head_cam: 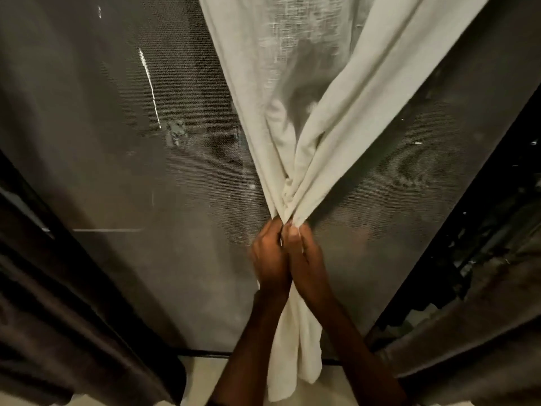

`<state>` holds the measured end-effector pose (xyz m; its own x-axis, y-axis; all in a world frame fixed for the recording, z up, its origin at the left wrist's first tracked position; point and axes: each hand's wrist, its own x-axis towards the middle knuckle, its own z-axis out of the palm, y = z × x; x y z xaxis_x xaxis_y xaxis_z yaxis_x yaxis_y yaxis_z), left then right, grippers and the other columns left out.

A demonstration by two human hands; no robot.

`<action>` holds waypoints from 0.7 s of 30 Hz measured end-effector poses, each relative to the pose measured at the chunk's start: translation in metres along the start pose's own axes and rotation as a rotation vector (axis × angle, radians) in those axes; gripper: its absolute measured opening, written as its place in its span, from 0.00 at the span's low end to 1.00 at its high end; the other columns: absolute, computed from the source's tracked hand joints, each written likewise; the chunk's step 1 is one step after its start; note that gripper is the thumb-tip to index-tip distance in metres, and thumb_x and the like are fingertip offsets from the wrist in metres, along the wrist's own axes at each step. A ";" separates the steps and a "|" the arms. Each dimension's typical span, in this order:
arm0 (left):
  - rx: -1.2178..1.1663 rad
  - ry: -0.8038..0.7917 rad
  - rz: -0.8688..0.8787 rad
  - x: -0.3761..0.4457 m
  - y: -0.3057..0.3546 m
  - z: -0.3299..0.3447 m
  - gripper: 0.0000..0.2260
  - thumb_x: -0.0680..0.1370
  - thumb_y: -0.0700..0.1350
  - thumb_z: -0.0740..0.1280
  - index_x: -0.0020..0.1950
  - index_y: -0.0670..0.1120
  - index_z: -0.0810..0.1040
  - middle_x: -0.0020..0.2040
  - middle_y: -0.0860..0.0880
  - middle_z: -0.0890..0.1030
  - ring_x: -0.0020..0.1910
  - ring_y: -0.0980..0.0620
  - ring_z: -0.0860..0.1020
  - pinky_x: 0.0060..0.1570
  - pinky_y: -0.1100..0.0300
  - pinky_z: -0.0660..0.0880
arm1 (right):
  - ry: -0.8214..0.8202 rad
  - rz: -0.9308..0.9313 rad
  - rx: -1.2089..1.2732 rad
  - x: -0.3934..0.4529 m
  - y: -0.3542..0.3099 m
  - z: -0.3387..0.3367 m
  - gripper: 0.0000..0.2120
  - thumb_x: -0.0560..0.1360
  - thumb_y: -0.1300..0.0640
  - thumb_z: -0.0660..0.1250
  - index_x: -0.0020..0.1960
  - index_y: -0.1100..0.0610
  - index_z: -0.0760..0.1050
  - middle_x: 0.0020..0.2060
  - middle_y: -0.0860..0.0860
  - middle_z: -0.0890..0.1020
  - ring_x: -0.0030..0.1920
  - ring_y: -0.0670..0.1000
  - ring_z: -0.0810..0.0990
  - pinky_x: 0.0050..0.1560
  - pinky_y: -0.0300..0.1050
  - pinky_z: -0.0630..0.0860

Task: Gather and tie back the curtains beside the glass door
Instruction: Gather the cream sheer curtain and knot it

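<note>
A cream, loosely woven sheer curtain [295,83] hangs between dark grey-brown drapes [73,317] before a grey mesh screen [181,200].

No readable text, no labels, no brand marks, no numbers or signs on the white curtain [322,83], none on the dark mesh screen [175,171] behind the curtain

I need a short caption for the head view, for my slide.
Both hands grip the gathered white curtain before a mesh door.
</note>
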<state>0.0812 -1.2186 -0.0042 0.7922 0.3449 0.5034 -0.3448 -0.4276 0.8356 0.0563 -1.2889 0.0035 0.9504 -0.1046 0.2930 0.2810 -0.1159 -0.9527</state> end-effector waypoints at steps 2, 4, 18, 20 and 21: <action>-0.041 -0.013 0.031 -0.005 -0.002 -0.001 0.20 0.83 0.56 0.58 0.58 0.44 0.84 0.53 0.48 0.87 0.52 0.47 0.85 0.54 0.50 0.81 | -0.019 -0.033 -0.030 0.006 -0.006 0.011 0.09 0.84 0.42 0.59 0.63 0.35 0.72 0.58 0.31 0.81 0.63 0.36 0.80 0.66 0.39 0.76; -0.036 -0.025 0.001 -0.009 -0.011 -0.003 0.27 0.83 0.62 0.57 0.60 0.42 0.84 0.55 0.46 0.87 0.54 0.48 0.86 0.56 0.50 0.81 | -0.017 -0.014 -0.028 0.018 -0.009 0.014 0.15 0.81 0.41 0.65 0.65 0.32 0.67 0.61 0.29 0.80 0.64 0.35 0.79 0.66 0.38 0.76; -0.291 -0.395 -0.323 -0.017 -0.097 -0.068 0.13 0.77 0.34 0.75 0.53 0.52 0.84 0.49 0.60 0.87 0.49 0.67 0.83 0.52 0.70 0.76 | 0.292 0.140 -0.087 0.054 0.013 0.019 0.22 0.72 0.55 0.82 0.63 0.63 0.83 0.60 0.54 0.87 0.61 0.52 0.85 0.64 0.48 0.81; -0.328 -0.264 -0.419 -0.014 -0.101 -0.069 0.10 0.77 0.33 0.75 0.46 0.49 0.84 0.42 0.57 0.86 0.42 0.63 0.82 0.47 0.65 0.76 | 0.281 0.149 -0.081 0.051 0.014 0.021 0.24 0.71 0.52 0.82 0.63 0.62 0.83 0.58 0.55 0.88 0.61 0.53 0.86 0.65 0.52 0.82; -0.284 -0.179 -0.429 -0.011 -0.103 -0.068 0.09 0.77 0.36 0.75 0.44 0.51 0.83 0.40 0.55 0.85 0.40 0.61 0.81 0.45 0.62 0.77 | 0.266 0.152 -0.067 0.050 0.015 0.022 0.24 0.72 0.53 0.82 0.63 0.62 0.83 0.59 0.54 0.87 0.61 0.52 0.86 0.66 0.51 0.81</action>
<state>0.0735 -1.1211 -0.0811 0.9566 0.2804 0.0797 -0.0746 -0.0288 0.9968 0.1109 -1.2742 0.0025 0.9099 -0.3799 0.1665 0.1201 -0.1430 -0.9824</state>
